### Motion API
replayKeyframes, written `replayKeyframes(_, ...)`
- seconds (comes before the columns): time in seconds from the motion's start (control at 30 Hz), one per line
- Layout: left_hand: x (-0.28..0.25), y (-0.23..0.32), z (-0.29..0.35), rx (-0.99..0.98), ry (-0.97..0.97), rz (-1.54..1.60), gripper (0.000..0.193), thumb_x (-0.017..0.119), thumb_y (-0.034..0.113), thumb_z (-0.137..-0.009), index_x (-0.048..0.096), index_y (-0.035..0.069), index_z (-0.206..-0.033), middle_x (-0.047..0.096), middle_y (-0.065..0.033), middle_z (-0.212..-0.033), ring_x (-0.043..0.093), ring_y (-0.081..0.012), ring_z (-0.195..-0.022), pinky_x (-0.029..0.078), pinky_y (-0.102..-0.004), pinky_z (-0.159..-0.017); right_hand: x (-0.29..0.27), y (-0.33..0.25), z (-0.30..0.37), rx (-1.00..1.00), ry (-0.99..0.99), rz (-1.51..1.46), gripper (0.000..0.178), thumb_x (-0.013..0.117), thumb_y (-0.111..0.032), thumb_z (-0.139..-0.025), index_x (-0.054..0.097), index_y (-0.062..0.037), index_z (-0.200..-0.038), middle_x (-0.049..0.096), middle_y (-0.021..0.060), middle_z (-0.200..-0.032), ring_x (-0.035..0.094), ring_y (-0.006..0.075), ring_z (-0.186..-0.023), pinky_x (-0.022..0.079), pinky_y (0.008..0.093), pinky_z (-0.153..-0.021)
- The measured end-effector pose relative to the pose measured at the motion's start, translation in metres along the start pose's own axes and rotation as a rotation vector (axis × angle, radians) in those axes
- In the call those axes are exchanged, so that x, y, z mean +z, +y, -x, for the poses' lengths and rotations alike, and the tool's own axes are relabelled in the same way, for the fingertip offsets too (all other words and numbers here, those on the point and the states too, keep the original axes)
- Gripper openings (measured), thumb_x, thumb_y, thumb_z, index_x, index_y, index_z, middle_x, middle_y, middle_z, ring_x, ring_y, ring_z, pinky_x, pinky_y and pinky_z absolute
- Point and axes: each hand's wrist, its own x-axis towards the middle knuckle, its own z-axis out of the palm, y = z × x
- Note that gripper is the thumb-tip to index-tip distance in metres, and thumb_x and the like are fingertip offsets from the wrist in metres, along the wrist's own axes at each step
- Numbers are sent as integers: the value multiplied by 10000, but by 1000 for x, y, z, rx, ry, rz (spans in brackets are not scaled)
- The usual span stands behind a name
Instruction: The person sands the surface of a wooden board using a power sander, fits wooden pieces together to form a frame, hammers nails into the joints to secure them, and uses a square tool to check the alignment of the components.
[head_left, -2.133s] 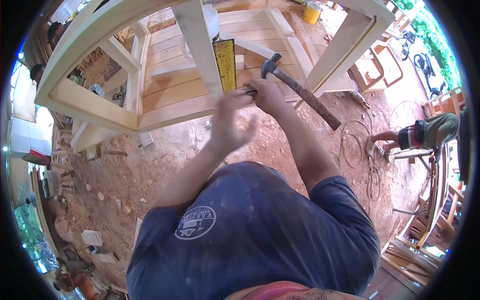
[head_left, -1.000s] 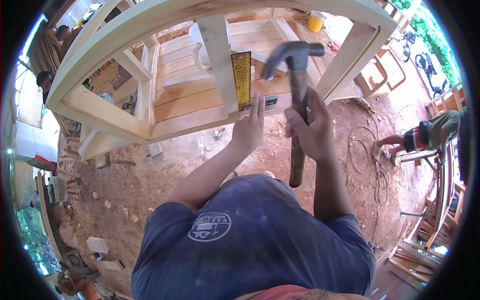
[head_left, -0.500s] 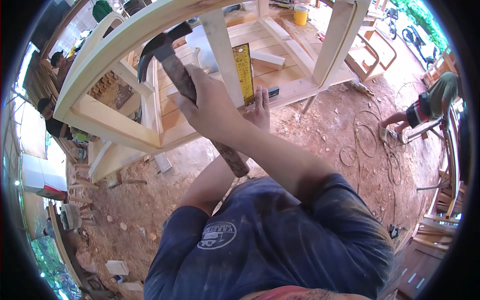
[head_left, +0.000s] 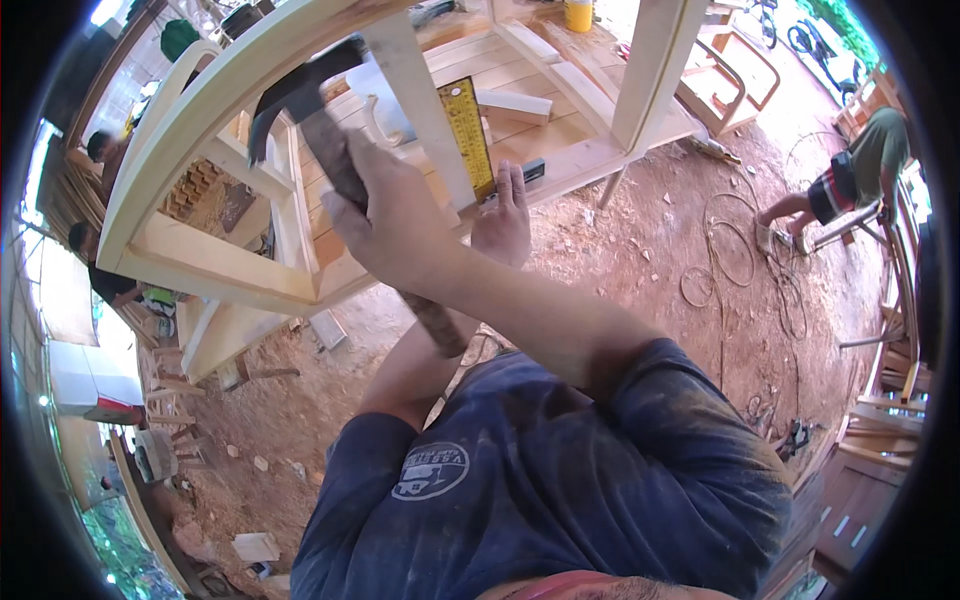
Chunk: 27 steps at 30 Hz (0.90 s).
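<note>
My right hand (head_left: 395,215) is closed round the wooden handle of a claw hammer (head_left: 335,150), its dark head raised in front of the pale wooden frame (head_left: 210,258). The right forearm crosses over my left arm. Lower and to the right, my left hand (head_left: 503,222) grips the stock of a try square (head_left: 466,135) at the frame's near rail, two fingers lying over it. The square's yellow blade stands along an upright wooden slat (head_left: 420,100). My left thumb and palm side are mostly hidden.
Coiled cable (head_left: 735,250) and wood chips lie on the dirt floor. A bent-over person (head_left: 870,175) is at the right, and two more people are at the left. A yellow container (head_left: 578,15) and a small wooden chair frame (head_left: 735,85) stand beyond the workpiece.
The hammer and my right hand have shifted slightly left and down. My left hand stays at the try square, and the whole view has shifted a little.
</note>
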Motion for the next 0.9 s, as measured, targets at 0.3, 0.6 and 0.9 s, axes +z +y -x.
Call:
replayKeyframes(0.3,-2,3,-1,1,-25,90,866,587,57,-850,187,-53,-1611,202,-247,-1689,709,-417,-1000,606,-492,-790,11,19,4,-2,33,-64,581,670,-61,-890,430,90,-1397,626,322,-1080,640,502,-988,515,509,-848)
replayKeyframes(0.6,-1,6,-2,8,-8,66,890,625,81,-841,185,-64,-1600,203,-263,-1679,684,-427,-1119,593,-483,-878,9,16,5,22,61,-48,615,663,-40,-890,388,110,-1420,617,320,-1080,636,510,-960,514,515,-841)
replayKeyframes(0.9,-11,7,-1,23,-29,112,901,652,89,-845,186,-52,-1603,205,-250,-1682,665,-417,-1182,596,-463,-903,4,13,6,102,117,-78,649,661,-32,-888,374,120,-1451,615,323,-1109,640,488,-1010,520,483,-884)
